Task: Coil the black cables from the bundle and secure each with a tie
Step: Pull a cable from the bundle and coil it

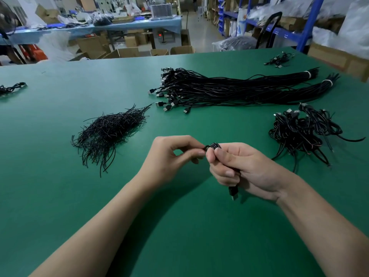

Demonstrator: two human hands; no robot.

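Just above the green table (60, 196), near its front edge and between the two hands, is a coiled cable (213, 145). It is thin, black and glossy, wound into a tight small loop. Only the top of its stacked turns arches out above the fingers. The right hand (243, 168) is closed around the coil, with fingers curled over it and the thumb across the front. The cable's plug (233, 193), black with a metal tip, hangs out below that fist. The left hand (171, 156) meets the coil from the left, with its thumb and forefinger pinched together against the coil's edge. Its other fingers are bent beneath. Whether a tie sits in that pinch is too small to tell. Farther back on the table, to the right of centre, lies the bundle (229, 90). It is made of two long sheaves of straight black cables, each bound near its far right end by a white band (328, 82). Their plugs fan out loosely at the left end. Left of the hands is a pile of ties (109, 130), short black wires lying bristly and mostly one way. To the right sits a heap of wound cables (299, 132), tangled, with plugs poking up.
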